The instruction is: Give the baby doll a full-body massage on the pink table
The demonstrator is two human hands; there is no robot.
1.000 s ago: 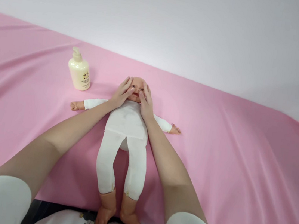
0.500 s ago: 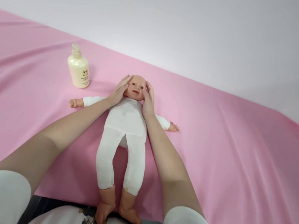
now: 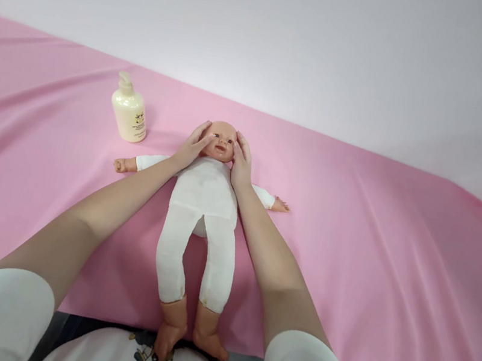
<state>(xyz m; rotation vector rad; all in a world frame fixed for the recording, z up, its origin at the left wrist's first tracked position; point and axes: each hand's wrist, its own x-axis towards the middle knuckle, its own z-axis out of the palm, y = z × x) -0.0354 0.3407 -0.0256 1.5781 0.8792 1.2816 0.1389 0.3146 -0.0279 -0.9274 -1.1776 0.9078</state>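
Note:
A baby doll (image 3: 206,190) with a white cloth body lies on its back, feet towards me and arms spread to the sides. My left hand (image 3: 193,145) lies along the left side of the doll's head, its fingers stretched out and the thumb by the cheek. On the opposite side, my right hand (image 3: 242,159) rests in the same way, fingers extended up past the temple. Both palms are turned inward and hidden. The doll's bare feet hang over the table's near edge, against my shirt.
A cream-coloured pump bottle (image 3: 129,111) stands upright to the left of the doll's head. A pink cloth (image 3: 348,252) with loose folds covers the table. Behind it rises a white wall (image 3: 264,32). A small brownish mark shows on the cloth far left.
The whole view has shifted very slightly, so bottle and doll appear a little further right. My hands stay at the doll's head, with the right thumb slightly further out from its face.

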